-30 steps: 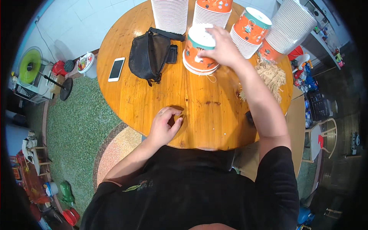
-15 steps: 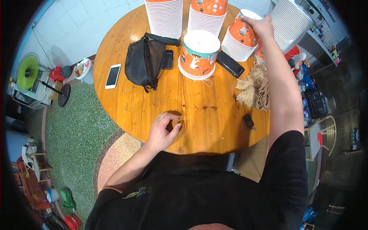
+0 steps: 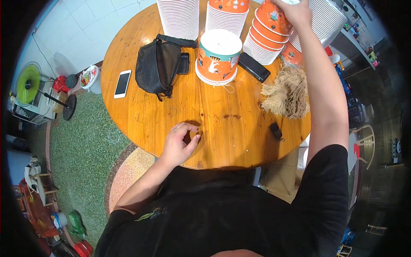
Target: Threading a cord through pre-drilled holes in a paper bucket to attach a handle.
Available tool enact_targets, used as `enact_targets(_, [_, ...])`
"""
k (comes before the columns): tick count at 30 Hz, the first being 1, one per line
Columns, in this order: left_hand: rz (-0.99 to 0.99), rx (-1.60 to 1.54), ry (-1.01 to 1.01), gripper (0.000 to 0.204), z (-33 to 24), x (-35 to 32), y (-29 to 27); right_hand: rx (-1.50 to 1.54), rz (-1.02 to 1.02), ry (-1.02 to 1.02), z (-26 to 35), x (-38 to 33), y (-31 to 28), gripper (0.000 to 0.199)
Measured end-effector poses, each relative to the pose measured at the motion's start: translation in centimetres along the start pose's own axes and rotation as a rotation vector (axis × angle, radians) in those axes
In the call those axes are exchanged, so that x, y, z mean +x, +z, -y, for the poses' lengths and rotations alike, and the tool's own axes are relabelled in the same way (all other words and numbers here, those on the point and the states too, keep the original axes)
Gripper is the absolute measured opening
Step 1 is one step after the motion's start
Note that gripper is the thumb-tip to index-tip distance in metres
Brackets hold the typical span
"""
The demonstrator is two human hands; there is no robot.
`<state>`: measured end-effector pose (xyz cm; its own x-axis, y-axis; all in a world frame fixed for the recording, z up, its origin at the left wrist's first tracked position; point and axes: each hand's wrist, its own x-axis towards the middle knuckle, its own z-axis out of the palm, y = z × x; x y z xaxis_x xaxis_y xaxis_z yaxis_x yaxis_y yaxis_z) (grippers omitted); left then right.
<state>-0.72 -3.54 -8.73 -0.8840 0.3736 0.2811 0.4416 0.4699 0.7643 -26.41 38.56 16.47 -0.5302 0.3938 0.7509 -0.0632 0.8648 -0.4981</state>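
The round bench point(image 3: 222, 128) under the left hand point(image 3: 180, 143) is varnished wood, warm orange, with a soft gloss and visible grain and dark knots beside the fingers point(image 3: 193, 138). Beyond those fingers the tub point(image 3: 217, 58) looks like coated paper, smooth, with a matt white lid. The stack of tubs point(image 3: 267, 36) under the right hand point(image 3: 295, 10) has the same smooth printed paper finish. Left of the tub, the pouch point(image 3: 156, 66) is black cloth, matt with a mesh texture. The phone point(image 3: 122, 83) has a glossy glass face. Below the right arm, the bundle of twine point(image 3: 287, 94) is rough, fibrous and dull tan.
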Motion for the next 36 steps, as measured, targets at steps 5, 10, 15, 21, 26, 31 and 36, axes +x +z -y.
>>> enact_targets(5, [-0.018, 0.004, -0.005, 0.024, -0.3, -0.3, -0.1, -0.486, 0.201, -0.361, 6.0, 1.8, -6.8, 0.068])
enact_targets(10, [-0.081, -0.013, 0.029, 0.030, -0.1, -1.0, 0.0, 0.535, -0.311, 0.000, 5.6, -8.0, -8.0, 0.102])
enact_targets(15, [-0.261, -0.002, 0.210, 0.042, -1.4, -1.4, -0.8, 1.489, 0.229, 0.563, 8.9, -22.2, -11.7, 0.080])
enact_targets(21, [-0.410, 0.003, 0.622, 0.085, -7.0, 1.1, -3.1, 1.594, 0.598, 1.442, 11.5, -32.4, -12.6, 0.090])
enact_targets(26, [-0.264, 0.206, 0.571, 0.053, -10.1, 2.2, -5.2, 1.656, 0.891, 1.448, 11.2, -35.7, -12.5, 0.089])
enact_targets(31, [0.053, 0.358, 0.439, 0.035, -11.8, 1.0, -7.5, 0.996, 0.984, 0.967, 5.9, -37.5, -12.0, 0.054])
enact_targets(36, [0.170, 0.457, 0.364, 0.033, -11.6, 0.6, -8.9, 0.359, 0.481, 0.224, -1.6, -33.2, -13.3, 0.016])
